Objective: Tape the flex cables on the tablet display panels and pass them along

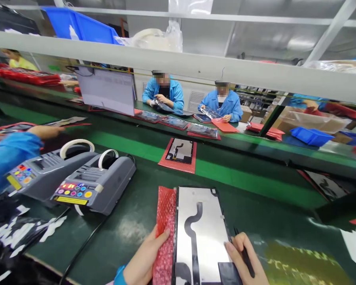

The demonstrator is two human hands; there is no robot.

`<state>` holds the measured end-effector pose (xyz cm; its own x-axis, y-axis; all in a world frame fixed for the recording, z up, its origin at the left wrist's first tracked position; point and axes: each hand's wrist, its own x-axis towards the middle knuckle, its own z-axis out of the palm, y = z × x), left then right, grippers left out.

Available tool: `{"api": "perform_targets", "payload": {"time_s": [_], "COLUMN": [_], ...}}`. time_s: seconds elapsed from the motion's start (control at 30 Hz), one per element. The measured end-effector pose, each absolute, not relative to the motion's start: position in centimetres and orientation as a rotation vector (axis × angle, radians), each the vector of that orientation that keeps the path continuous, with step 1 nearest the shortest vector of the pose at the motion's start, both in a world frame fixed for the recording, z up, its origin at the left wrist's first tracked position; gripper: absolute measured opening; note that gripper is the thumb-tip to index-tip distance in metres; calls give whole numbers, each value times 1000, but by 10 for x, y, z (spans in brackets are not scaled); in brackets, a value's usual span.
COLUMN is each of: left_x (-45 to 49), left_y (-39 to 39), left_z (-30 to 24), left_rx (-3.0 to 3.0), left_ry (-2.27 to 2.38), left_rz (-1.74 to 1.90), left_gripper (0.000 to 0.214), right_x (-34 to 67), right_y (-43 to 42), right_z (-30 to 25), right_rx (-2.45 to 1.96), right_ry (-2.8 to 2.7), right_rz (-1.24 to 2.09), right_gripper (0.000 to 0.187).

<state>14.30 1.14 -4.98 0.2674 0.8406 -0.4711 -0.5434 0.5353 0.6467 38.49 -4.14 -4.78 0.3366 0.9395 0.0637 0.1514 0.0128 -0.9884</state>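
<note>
A silver panel with a black flex strip (200,229) lies on the dark green bench in front of me, on top of a red bubble-wrap sheet (165,221). My left hand (145,259) grips the bubble wrap at the panel's left edge, thumb pressed on top. My right hand (245,259) rests at the panel's right edge, its fingers closed round a thin black tool (245,253), with the thumb touching the panel.
Two grey tape dispensers (96,184) (46,170) stand at my left. A neighbour's blue sleeve (8,154) reaches in from the left. Another panel on red wrap (179,154) lies on the green belt. Two people in blue coats sit across (164,93) (224,105).
</note>
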Motion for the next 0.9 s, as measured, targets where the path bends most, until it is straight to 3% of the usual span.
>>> {"api": "perform_targets", "payload": {"time_s": [0.23,0.43,0.57,0.63,0.73,0.9], "left_x": [130,117,99,93,90,92], "left_y": [28,16,-8,-19,-30,-33], "left_z": [-31,-50,-62,-63,-61,-60], "left_rx": [498,908,1452,1720,2100,2389], "left_ry": [821,1281,1459,1458,1303,1023], "left_rz": [913,1173,1100,1019,895,521], "left_gripper": [78,79,55,45,58,90], "right_x": [372,418,472,483,474,451], "right_y": [-33,-38,-45,-48,-53,-58], "right_z": [-84,-81,-84,-85,-79,-66], "right_rx": [-1443,-1547,-1554,-1608,-1614,-1631], "right_ry": [-1327,-1306,-1054,-972,-873,-870], "right_rz": [861,850,857,788,748,734], "right_gripper": [41,34,68,67,52,46]}}
